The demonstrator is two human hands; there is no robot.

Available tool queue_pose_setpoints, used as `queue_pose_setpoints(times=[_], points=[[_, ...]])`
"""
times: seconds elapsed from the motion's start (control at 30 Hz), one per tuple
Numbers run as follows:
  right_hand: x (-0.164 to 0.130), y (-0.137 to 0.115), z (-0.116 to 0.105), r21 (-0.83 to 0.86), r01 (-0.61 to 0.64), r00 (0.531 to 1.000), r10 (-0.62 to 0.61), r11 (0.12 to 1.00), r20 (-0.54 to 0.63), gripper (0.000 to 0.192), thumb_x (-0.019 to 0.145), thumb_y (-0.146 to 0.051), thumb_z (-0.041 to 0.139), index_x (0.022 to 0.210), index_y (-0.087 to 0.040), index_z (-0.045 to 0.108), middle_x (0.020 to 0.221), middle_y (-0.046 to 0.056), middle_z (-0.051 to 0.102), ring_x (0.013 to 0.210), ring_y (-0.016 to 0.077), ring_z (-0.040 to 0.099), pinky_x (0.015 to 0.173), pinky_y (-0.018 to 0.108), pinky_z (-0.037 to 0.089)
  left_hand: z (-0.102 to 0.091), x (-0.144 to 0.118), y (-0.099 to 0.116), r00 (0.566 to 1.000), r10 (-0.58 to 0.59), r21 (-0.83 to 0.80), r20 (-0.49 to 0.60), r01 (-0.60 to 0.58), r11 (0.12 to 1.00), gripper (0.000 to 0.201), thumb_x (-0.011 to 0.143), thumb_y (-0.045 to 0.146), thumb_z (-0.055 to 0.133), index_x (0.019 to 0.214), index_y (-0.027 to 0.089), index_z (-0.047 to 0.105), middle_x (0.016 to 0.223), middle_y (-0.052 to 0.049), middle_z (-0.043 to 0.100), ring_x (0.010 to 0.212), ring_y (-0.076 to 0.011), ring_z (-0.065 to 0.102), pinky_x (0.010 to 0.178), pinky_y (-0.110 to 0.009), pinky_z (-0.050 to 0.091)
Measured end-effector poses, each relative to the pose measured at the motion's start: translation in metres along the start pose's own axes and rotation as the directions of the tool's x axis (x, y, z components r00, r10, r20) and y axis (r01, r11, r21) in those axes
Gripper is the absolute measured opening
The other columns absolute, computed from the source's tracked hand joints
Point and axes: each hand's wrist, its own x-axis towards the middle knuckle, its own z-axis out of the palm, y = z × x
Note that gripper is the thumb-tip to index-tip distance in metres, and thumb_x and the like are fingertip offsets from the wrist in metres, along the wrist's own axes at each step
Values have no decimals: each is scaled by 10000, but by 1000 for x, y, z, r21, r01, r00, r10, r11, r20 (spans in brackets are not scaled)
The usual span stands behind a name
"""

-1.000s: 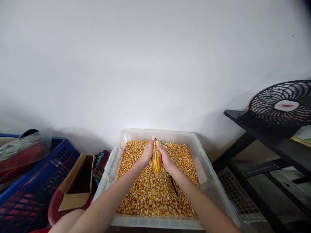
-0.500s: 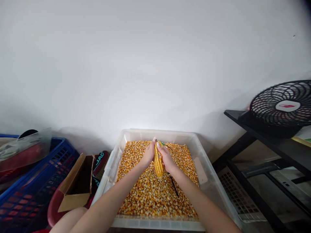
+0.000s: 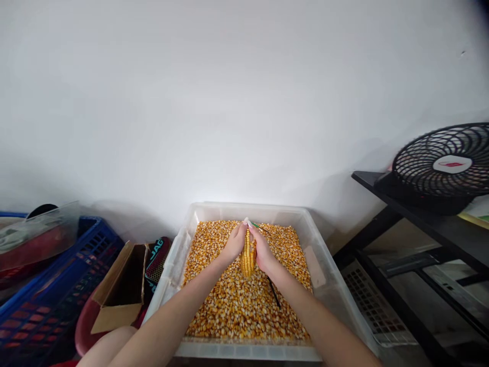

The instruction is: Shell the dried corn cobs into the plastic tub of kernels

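Between my two hands is a yellow corn cob [image 3: 247, 259], its lower end hanging above a wide bed of loose corn kernels [image 3: 240, 308]. My left hand [image 3: 236, 243] is closed along its left side, and my right hand [image 3: 263, 253] wraps the right side. Both thumbs meet at the cob's far end, which they cover. A clear plastic bin [image 3: 324, 285] holds the kernels. Under my right wrist lies a thin black rod [image 3: 274, 292], partly hidden, and a bit of green shows behind the fingertips; what it belongs to I cannot make out.
Left of the bin stand an open cardboard box [image 3: 119, 311] in a red tub [image 3: 84, 326] and a blue basket [image 3: 42, 306]. At right, a black fan [image 3: 451, 163] rests on a dark rack [image 3: 431, 219], with a white crate [image 3: 376, 306] below. A pale wall rises behind.
My thumbs have closed together over the cob's far end, where they were slightly apart. The cob's lower end has shifted a little up and left.
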Motion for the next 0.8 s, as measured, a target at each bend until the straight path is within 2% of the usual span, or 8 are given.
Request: queue_pose_setpoints(times=[0.17,0.27,0.37,0.47,0.6,0.8], points=[[-3,2,1,-11,27,999,-26,1000,34,322,691,-465,654,909,-228,655,976,22,681,1012,244,580,870,365,451,-1,3,-2,996,-81,-122,-34,76,990,445,786,559,446,786,154,631,813,-56,666,961,-246,564,881,-324,402],[-4,1,1,-16,27,997,-25,1000,67,333,683,-470,665,919,-237,641,1029,17,666,1048,236,564,885,362,442,-3,4,2,996,-90,-140,-29,85,987,449,790,558,438,767,154,632,786,-56,669,986,-253,559,871,-322,412],[-3,-2,0,-17,-11,996,13,1000,89,408,712,-567,588,929,-226,642,1010,32,673,1055,238,564,884,367,443,-3,2,6,997,-63,-78,-47,59,995,442,792,555,439,750,159,630,783,-55,669,971,-250,565,880,-320,406],[-2,-5,1,10,-68,995,68,998,69,461,734,-616,520,929,-220,649,935,37,691,997,246,596,856,374,459,-1,-1,8,999,20,-5,-30,-20,1000,428,789,548,456,792,159,635,845,-57,669,932,-237,569,895,-321,391],[-3,-4,1,53,-64,998,64,997,4,386,706,-533,606,919,-215,656,863,27,701,933,248,620,823,366,476,4,-6,8,995,98,20,-3,-98,995,461,809,560,422,832,148,630,844,-57,659,866,-218,567,871,-320,400],[-4,-1,3,143,13,1000,-13,990,0,323,634,-441,706,862,-218,656,887,3,697,942,228,613,813,327,479,3,-4,4,998,68,-55,-16,-68,996,509,811,584,405,873,132,630,841,-60,660,880,-217,575,869,-322,402]])
